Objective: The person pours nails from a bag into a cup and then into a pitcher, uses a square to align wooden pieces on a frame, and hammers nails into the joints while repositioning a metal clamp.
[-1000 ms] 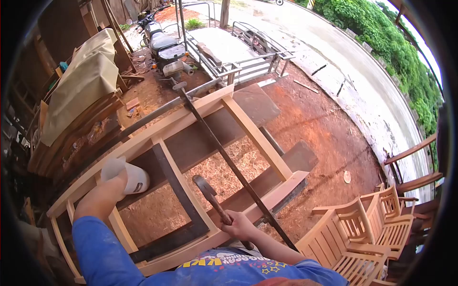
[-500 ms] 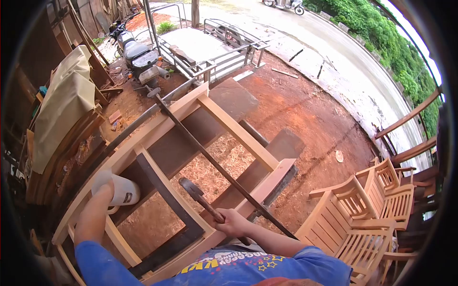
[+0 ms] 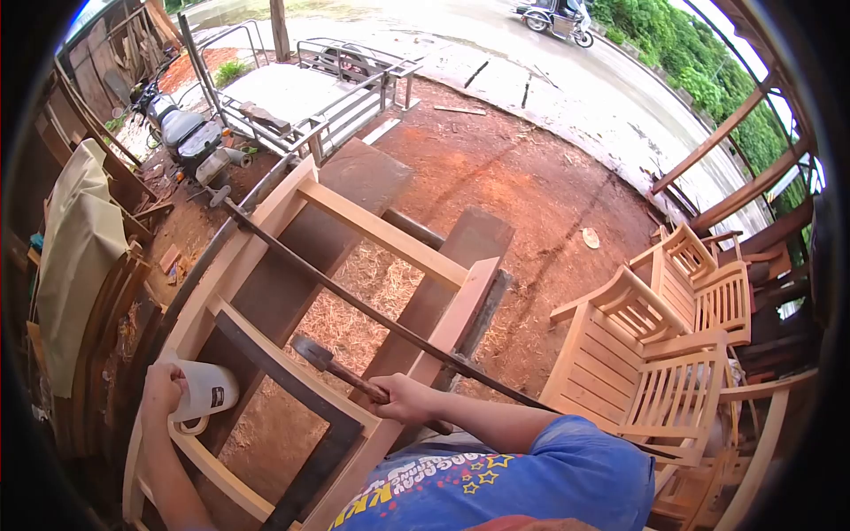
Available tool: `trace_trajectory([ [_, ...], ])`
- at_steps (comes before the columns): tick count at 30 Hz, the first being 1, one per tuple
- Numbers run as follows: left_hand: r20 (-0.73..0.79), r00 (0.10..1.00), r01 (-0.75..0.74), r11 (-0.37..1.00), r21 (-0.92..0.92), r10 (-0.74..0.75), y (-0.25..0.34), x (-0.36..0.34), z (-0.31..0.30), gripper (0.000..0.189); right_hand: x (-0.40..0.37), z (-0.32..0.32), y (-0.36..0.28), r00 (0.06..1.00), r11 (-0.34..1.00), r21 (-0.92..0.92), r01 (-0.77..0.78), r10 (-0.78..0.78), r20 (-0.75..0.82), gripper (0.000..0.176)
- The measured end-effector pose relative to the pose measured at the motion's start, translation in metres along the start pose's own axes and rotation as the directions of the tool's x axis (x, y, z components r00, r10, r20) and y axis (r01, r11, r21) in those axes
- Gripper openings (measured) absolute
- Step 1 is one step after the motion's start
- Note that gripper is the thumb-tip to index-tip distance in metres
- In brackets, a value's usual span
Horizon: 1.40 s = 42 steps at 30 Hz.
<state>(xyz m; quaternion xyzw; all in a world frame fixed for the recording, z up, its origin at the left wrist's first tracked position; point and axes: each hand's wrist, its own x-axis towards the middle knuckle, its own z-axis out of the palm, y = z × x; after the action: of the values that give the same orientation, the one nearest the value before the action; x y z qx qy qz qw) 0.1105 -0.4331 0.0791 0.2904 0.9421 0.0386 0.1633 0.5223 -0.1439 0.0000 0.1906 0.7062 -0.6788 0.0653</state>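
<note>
Head camera, and from where I stand I see a person in a blue shirt (image 3: 549, 469) bent over a big wooden frame (image 3: 381, 230). The right hand (image 3: 403, 398) is wrapped tight around the handle of a hammer (image 3: 351, 376). The hammer's head points away from the person, over the gap in the middle of the frame. I can't tell if it touches the wood.

The left hand (image 3: 164, 389) is at the mouth of a white cup (image 3: 208, 389), with its fingers bent at the rim. I can't tell if they pinch the rim or reach inside. The cup has a loop handle and a small dark label, and it is by the left side of the frame.

A long dark bar (image 3: 354, 307) runs across the frame from one side to the other. Near the cup, a dark strip (image 3: 283, 363) sits next to a pale curved slat. Brown boards (image 3: 478, 243) are under the frame, and curly wood bits (image 3: 367, 270) show on the ground through the gap.

Wooden chairs (image 3: 595, 358) stand to the right. Out past the frame I see a motorbike (image 3: 181, 128) next to a metal cart (image 3: 350, 115).
</note>
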Motion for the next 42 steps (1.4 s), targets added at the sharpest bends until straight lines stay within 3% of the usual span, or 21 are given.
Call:
trace_trajectory([
  [2,-0.05,0.997,0.043,0.99,-0.136,-0.05,-0.006,-0.008,-0.006,0.011,0.001,-0.001,0.003,1.0,1.0,0.001,-0.013,0.013,0.004,0.013],
  [4,-0.148,0.977,0.084,0.917,-0.391,-0.152,-0.016,-0.017,-0.005,0.008,0.005,0.0,0.014,1.0,1.0,0.013,0.008,-0.008,0.015,0.013],
  [7,-0.219,0.948,0.005,0.7,-0.714,-0.23,-0.037,-0.025,-0.003,0.006,0.003,-0.001,0.014,0.998,0.998,0.011,0.061,-0.061,0.013,0.014],
  [10,-0.207,0.965,-0.124,0.424,-0.897,-0.157,-0.025,-0.042,0.005,0.01,0.005,-0.003,0.017,0.998,0.998,0.002,0.057,-0.057,0.024,0.017],
  [12,-0.2,0.978,-0.154,0.433,-0.888,-0.063,0.016,-0.055,0.028,0.015,0.005,-0.003,0.016,0.999,0.999,-0.016,0.035,-0.035,0.028,0.021],
  [15,-0.02,0.992,-0.068,0.402,-0.913,0.121,0.119,-0.08,0.089,0.011,0.005,-0.003,0.011,0.999,0.998,-0.05,0.032,-0.032,0.003,0.027],
  [18,0.011,0.945,-0.164,0.506,-0.847,0.326,0.2,-0.099,0.143,0.011,0.005,0.0,0.017,0.996,0.997,-0.032,0.065,-0.067,-0.065,0.032],
  [20,0.032,0.948,-0.147,0.523,-0.84,0.318,0.235,-0.113,0.155,0.013,0.006,0.001,0.021,0.992,0.997,0.003,0.076,-0.076,-0.101,0.032],
  [24,0.05,0.959,-0.087,0.459,-0.884,0.28,0.257,-0.116,0.176,0.018,0.015,0.003,0.04,0.984,0.988,0.107,0.115,-0.099,-0.15,0.031],
  [27,0.108,0.956,-0.042,0.492,-0.869,0.272,0.256,-0.113,0.174,0.019,0.014,0.005,0.044,0.986,0.987,0.134,0.088,-0.068,-0.152,0.029],
  [30,0.185,0.934,-0.055,0.635,-0.771,0.305,0.246,-0.108,0.171,0.019,0.008,0.002,0.034,0.985,0.988,0.119,0.094,-0.075,-0.158,0.028],
  [33,0.224,0.928,-0.026,0.652,-0.758,0.297,0.252,-0.118,0.163,0.02,0.008,0.001,0.039,0.981,0.988,0.109,0.109,-0.09,-0.17,0.027],
  [36,0.22,0.957,0.091,0.527,-0.845,0.187,0.25,-0.119,0.172,0.021,0.009,-0.002,0.033,0.988,0.99,0.099,0.096,-0.083,-0.132,0.025],
  [37,0.234,0.962,0.159,0.405,-0.9,0.143,0.237,-0.111,0.192,0.028,0.008,-0.004,0.029,0.991,0.994,0.068,0.082,-0.075,-0.111,0.024],
  [39,0.181,0.983,0.172,0.199,-0.965,0.028,0.241,-0.114,0.171,0.052,0.01,0.001,0.033,0.992,0.99,0.128,0.051,-0.035,-0.123,0.023],
  [42,0.15,0.984,0.15,0.007,-0.989,0.1,0.227,-0.118,0.153,0.056,0.012,0.001,0.028,0.995,0.994,0.107,0.004,0.008,-0.103,0.026],
])
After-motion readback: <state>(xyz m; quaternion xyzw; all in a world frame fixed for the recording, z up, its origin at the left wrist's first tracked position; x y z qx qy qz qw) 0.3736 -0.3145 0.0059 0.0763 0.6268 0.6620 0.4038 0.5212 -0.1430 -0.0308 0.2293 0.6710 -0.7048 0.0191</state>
